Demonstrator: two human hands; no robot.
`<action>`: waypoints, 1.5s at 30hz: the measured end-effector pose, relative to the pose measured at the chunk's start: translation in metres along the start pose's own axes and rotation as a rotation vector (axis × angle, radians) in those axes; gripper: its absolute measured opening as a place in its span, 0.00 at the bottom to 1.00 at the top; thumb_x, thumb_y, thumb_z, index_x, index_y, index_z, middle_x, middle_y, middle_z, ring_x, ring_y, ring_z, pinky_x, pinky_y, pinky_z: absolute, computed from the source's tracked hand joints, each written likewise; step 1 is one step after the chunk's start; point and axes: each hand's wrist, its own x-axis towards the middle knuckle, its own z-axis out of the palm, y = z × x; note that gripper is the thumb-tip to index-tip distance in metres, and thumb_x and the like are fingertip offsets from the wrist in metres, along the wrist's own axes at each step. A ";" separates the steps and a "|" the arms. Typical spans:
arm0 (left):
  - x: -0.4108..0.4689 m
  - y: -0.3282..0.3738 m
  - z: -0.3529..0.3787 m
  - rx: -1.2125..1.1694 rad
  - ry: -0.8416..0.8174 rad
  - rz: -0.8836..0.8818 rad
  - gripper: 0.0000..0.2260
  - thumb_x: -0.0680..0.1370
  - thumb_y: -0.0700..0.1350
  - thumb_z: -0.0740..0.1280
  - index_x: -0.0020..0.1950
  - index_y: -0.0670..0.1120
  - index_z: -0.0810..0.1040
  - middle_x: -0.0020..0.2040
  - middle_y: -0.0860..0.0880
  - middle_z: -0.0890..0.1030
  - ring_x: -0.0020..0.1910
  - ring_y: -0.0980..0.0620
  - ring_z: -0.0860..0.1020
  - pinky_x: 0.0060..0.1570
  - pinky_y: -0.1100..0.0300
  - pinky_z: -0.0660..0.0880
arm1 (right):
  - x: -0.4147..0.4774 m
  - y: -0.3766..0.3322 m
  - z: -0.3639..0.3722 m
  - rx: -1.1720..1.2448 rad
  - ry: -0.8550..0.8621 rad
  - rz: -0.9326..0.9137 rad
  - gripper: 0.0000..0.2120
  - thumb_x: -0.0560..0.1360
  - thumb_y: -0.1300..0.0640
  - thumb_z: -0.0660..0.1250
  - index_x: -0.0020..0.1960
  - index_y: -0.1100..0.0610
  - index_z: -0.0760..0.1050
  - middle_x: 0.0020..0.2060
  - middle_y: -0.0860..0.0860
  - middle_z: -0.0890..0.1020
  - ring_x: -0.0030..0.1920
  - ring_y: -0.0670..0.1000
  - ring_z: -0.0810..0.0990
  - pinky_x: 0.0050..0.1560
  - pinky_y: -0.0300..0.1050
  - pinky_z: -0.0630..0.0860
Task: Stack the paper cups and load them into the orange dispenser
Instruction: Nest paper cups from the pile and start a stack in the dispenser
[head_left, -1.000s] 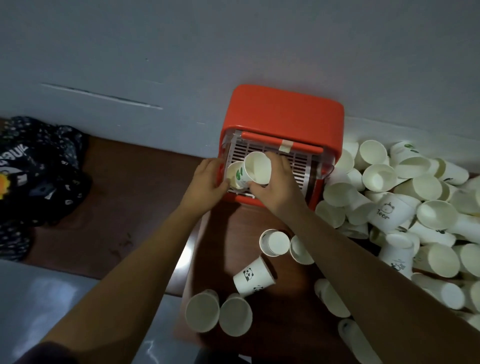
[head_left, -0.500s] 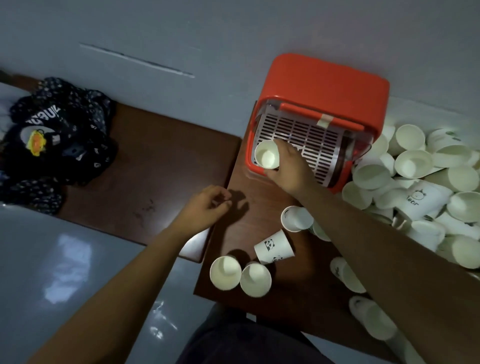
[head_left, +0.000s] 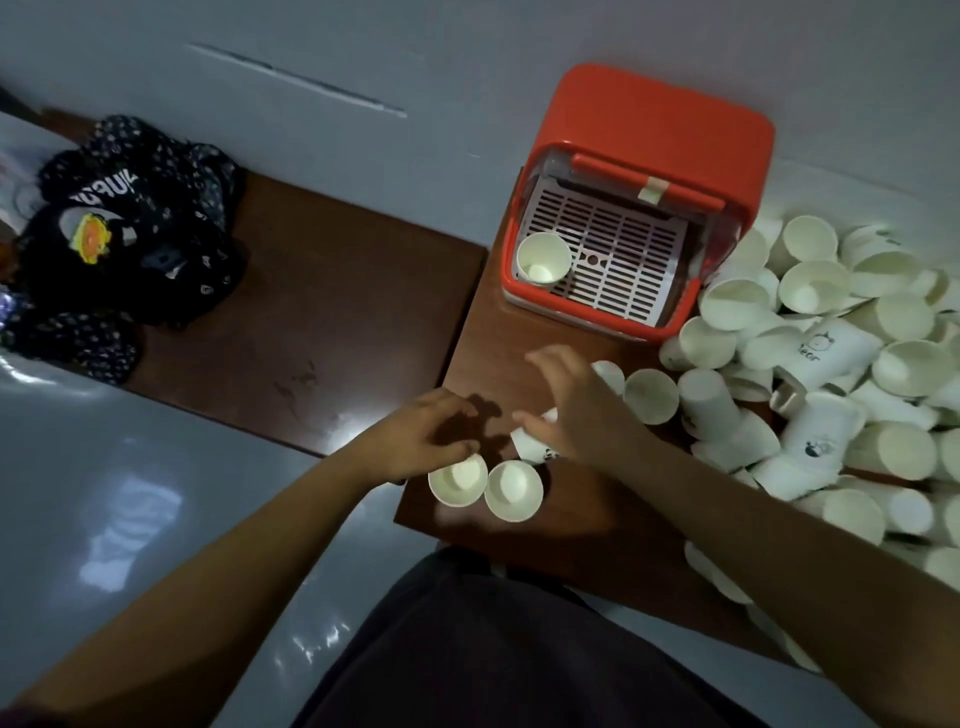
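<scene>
Brown counter (head_left: 337, 322) under a grey wall: the orange dispenser (head_left: 660, 124) stands far, with a paper cup (head_left: 543, 257) upright in its near-left corner. Loose cups (head_left: 831, 364) heap at the right. The left grip (head_left: 415, 441) is loosely curled and empty just beside two upright cups (head_left: 457, 480). The right grip (head_left: 576, 410) is spread over a lying cup (head_left: 530, 444). These cups are probably light and easily crushed, so gentle rim holds suit them.

orange dispenser (head_left: 660, 130) smooth plastic, pale slotted plastic grille (head_left: 613, 260); paper cups (head_left: 810, 332) matt; table (head_left: 332, 312) glossy dark wood, scuffed; black cloth (head_left: 130, 228) printed
</scene>
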 end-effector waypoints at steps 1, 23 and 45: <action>-0.005 0.000 0.004 0.012 -0.024 0.015 0.22 0.77 0.55 0.71 0.69 0.52 0.73 0.61 0.57 0.74 0.57 0.60 0.73 0.51 0.74 0.69 | -0.013 -0.003 0.005 0.030 -0.070 0.010 0.36 0.71 0.45 0.74 0.72 0.59 0.67 0.68 0.55 0.71 0.67 0.53 0.72 0.66 0.48 0.71; -0.032 -0.032 0.016 0.005 0.300 0.063 0.36 0.67 0.57 0.75 0.73 0.49 0.69 0.65 0.50 0.71 0.65 0.49 0.72 0.60 0.59 0.68 | -0.070 -0.030 0.020 0.019 -0.074 -0.052 0.35 0.68 0.48 0.75 0.71 0.55 0.68 0.66 0.50 0.73 0.64 0.49 0.72 0.63 0.44 0.70; 0.173 0.074 -0.067 -0.064 0.486 0.146 0.32 0.70 0.51 0.78 0.70 0.45 0.70 0.65 0.47 0.70 0.59 0.54 0.70 0.55 0.62 0.67 | 0.031 0.031 -0.082 0.127 0.593 0.410 0.26 0.67 0.54 0.74 0.63 0.59 0.72 0.56 0.52 0.75 0.57 0.50 0.72 0.59 0.43 0.69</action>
